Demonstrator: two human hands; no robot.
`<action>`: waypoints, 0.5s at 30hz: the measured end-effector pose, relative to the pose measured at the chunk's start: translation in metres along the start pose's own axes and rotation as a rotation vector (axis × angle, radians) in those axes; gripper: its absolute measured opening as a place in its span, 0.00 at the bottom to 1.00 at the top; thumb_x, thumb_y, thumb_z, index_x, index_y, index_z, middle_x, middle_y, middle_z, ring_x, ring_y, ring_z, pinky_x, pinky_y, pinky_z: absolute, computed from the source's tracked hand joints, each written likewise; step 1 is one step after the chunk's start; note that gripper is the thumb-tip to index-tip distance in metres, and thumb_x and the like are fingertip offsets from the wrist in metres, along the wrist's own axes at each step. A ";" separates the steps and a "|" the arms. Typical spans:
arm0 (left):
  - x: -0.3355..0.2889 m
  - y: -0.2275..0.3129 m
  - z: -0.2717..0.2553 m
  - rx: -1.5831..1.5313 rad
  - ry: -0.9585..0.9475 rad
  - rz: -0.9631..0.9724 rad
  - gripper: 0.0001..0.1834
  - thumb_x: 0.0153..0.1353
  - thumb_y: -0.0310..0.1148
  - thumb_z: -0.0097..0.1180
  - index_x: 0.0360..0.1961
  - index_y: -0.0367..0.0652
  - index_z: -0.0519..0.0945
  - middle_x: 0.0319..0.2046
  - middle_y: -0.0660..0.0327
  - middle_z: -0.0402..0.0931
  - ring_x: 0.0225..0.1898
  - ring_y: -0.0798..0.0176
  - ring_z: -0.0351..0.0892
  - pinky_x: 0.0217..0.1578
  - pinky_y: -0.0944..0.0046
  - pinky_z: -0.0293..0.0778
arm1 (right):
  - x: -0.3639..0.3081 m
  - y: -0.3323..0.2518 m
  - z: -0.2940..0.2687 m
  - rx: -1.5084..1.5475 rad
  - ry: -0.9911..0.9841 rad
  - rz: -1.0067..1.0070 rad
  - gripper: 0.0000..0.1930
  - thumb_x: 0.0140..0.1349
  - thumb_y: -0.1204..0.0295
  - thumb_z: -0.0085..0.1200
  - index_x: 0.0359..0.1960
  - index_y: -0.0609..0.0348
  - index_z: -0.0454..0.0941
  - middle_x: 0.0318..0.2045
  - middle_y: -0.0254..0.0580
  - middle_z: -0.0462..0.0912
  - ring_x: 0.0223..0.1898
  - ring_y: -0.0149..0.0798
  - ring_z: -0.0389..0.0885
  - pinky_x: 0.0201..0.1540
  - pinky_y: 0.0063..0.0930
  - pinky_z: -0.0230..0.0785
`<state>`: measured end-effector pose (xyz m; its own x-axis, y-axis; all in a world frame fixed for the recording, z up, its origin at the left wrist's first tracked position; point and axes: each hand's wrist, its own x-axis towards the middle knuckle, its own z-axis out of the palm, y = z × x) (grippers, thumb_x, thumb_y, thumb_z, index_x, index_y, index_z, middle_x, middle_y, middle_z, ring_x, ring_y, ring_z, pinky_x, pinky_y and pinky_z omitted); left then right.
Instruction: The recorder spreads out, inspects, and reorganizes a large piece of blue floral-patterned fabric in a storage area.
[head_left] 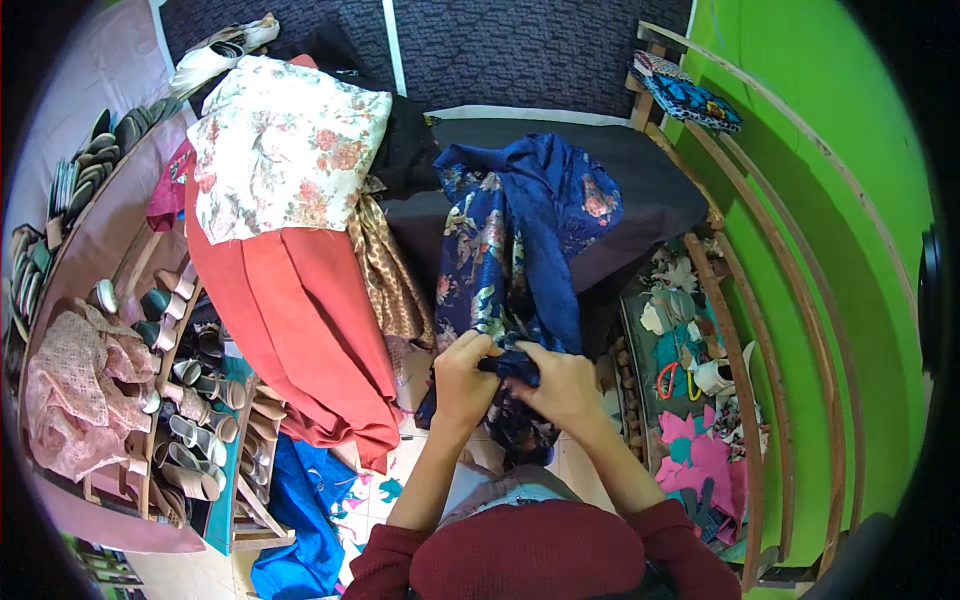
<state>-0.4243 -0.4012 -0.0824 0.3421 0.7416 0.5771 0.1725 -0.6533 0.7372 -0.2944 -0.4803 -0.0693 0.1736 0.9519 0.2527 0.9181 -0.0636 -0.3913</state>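
Presently, we find the navy floral fabric (490, 245) lying partly on the black-covered counter (650, 185), its near length running over the front edge to the person. We observe the left hand (465, 382) and right hand (558, 388) side by side on a bunched part of it; the fingers of both pinch the cloth, though folds hide some fingertips. We judge the step in hand to be gathering or working an edge between the two grips. In our view, the next move calls for a firm hold with one hand while the other shifts along the edge. We record the long axis as running from the counter straight toward the person, the wider spread at the far end, the narrower, bunched part pointing to the lap.
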 end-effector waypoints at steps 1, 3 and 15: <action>0.002 0.002 0.001 0.029 -0.008 0.017 0.13 0.30 0.15 0.50 0.23 0.38 0.73 0.22 0.55 0.71 0.27 0.51 0.74 0.27 0.60 0.68 | 0.000 0.010 0.001 0.042 0.110 -0.036 0.22 0.38 0.69 0.61 0.41 0.51 0.77 0.27 0.42 0.81 0.30 0.47 0.79 0.33 0.36 0.71; 0.001 0.000 0.003 0.069 -0.011 0.023 0.13 0.31 0.15 0.50 0.23 0.39 0.73 0.23 0.55 0.71 0.27 0.51 0.74 0.27 0.60 0.69 | 0.006 0.018 -0.007 0.192 0.240 -0.064 0.15 0.37 0.78 0.56 0.32 0.53 0.80 0.29 0.44 0.80 0.31 0.46 0.79 0.34 0.34 0.71; -0.030 -0.072 0.087 -0.122 -0.131 -0.045 0.16 0.35 0.18 0.57 0.31 0.42 0.78 0.31 0.59 0.74 0.38 0.54 0.74 0.38 0.61 0.70 | 0.000 0.012 -0.097 0.252 0.534 -0.081 0.23 0.30 0.86 0.39 0.32 0.66 0.79 0.26 0.48 0.80 0.30 0.41 0.80 0.36 0.23 0.69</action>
<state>-0.3663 -0.3894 -0.1836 0.4556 0.7382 0.4974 0.0799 -0.5904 0.8031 -0.2487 -0.5104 0.0120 0.3215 0.6641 0.6750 0.8345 0.1382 -0.5334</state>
